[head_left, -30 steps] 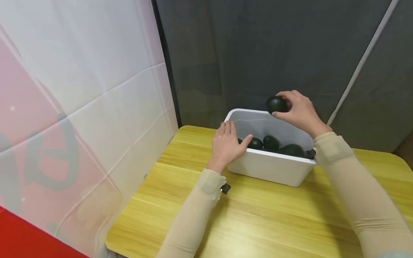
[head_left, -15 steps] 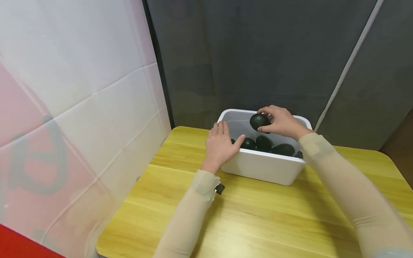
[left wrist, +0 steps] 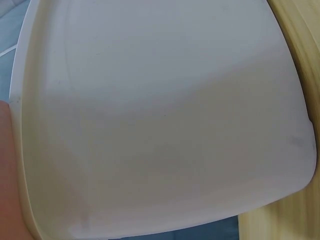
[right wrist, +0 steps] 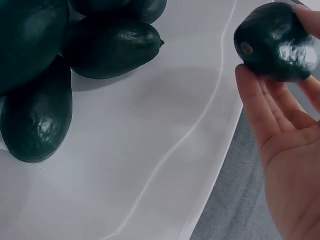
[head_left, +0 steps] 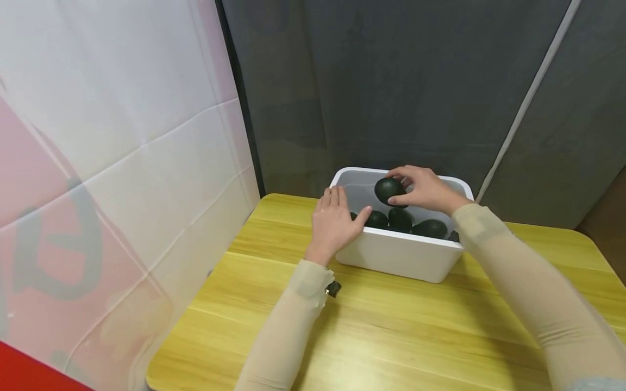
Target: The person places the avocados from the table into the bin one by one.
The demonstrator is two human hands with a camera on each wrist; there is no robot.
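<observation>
A person sits at a yellow wooden table with a white plastic bin at its far side. The right hand holds a dark green avocado in curled fingertips, just above the open bin, over its back half. The left hand lies against the bin's near-left corner, fingers fairly straight along the outside wall and thumb hooked over the rim. Inside the bin lie more avocados; the near wall hides their lower parts, so their count is unclear. The left wrist view shows almost nothing but the bin's white outer wall, with only a sliver of the hand at the edge. The right wrist view cuts off most of the holding fingers. Compared with a second ago, the held avocado has come down from above the bin's far rim to within its opening, and the left hand has kept its place on the corner.
</observation>
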